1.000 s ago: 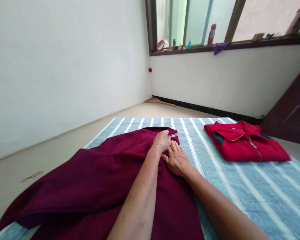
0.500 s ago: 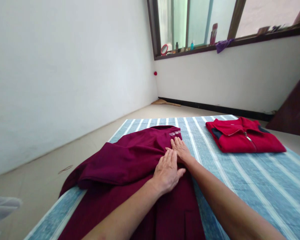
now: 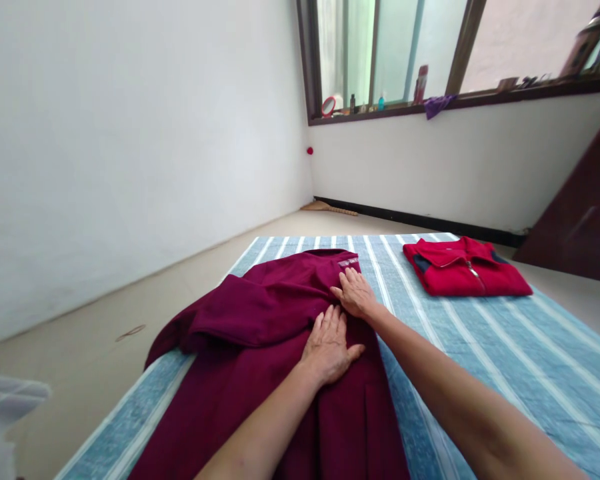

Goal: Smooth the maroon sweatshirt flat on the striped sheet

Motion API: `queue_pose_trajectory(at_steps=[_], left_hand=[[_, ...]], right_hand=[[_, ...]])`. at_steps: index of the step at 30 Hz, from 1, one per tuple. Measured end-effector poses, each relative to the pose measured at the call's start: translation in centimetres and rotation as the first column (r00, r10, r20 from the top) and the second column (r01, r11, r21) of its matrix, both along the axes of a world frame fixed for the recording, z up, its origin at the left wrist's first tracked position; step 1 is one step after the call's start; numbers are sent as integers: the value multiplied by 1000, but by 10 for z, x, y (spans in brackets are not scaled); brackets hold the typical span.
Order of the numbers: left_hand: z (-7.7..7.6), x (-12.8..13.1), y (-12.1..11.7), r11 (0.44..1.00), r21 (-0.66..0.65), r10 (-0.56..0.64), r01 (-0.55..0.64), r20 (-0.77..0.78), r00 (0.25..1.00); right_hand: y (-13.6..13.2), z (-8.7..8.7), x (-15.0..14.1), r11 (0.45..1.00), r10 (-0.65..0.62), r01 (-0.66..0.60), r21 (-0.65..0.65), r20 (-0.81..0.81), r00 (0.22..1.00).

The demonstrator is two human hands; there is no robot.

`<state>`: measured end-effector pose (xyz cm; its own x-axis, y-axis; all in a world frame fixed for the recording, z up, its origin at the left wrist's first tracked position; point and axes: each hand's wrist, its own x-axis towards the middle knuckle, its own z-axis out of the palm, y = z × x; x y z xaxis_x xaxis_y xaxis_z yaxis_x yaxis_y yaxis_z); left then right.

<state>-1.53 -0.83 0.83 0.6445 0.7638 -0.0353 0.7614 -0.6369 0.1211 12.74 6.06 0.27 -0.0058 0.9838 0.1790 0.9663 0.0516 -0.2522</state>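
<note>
A maroon jacket (image 3: 260,307) lies spread over the striped blue bedcover (image 3: 430,347), one sleeve folded across it and part of it hanging past the left edge. My left hand (image 3: 329,345) rests flat on the jacket's middle, fingers stretched out. Just beyond it, my right hand (image 3: 355,292) lies with its fingers out on the cloth, by the light printed strip near the far right corner. Neither hand grips anything. The cloth under both palms is hidden.
To the right sits a folded red zip jacket (image 3: 467,268) with dark patches. A broom (image 3: 325,207) lies on the floor by the far corner. Bottles and a small round mirror (image 3: 329,106) stand on the windowsill. White material (image 3: 13,400) shows at lower left.
My left hand has slid down the maroon jacket toward me, parting from my right hand, which stays near the printed strip. The view has turned slightly right.
</note>
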Motion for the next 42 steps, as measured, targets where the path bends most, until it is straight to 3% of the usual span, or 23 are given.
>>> queue_pose_trajectory(at_steps=[6,12,15,19,22,26,30,35,39,42], left_hand=[[8,1,-7,999,-32,14,-14,-8,1000],[23,-18,-56,985,-171,-21,12,-50,999],[18,-30,-75,988,-148,-51,45,-34,998],[7,-38,-79,993,-83,-80,79,-11,997],[5,-37,-76,994,-72,-76,77,12,997],[6,-33,-74,996,-63,-61,62,13,998],[21,-30,-85,999,-45,-32,30,-35,999],[46,-31,-126,993,-119,-10,6,-38,999],[37,-43,-153,968,-240,-81,76,-10,997],[24,-51,-157,969,-229,-95,93,4,996]], right_hand=[[-24,-9,-8,997,11,-10,-71,8,1000],[-27,-15,-10,996,6,-6,-90,4,1000],[-26,-10,-9,997,7,-7,-80,-6,1000],[-31,6,-4,999,4,-5,-54,-18,1000],[-51,14,-6,999,20,-20,-31,-12,1000],[-92,4,-19,997,49,-49,-67,-4,999],[-113,-9,-29,994,34,-35,-102,-4,999],[-113,-10,-32,995,28,-28,-98,1,1000],[-112,-9,-32,996,17,-17,-88,6,1000],[-112,-7,-31,996,17,-16,-87,5,1000]])
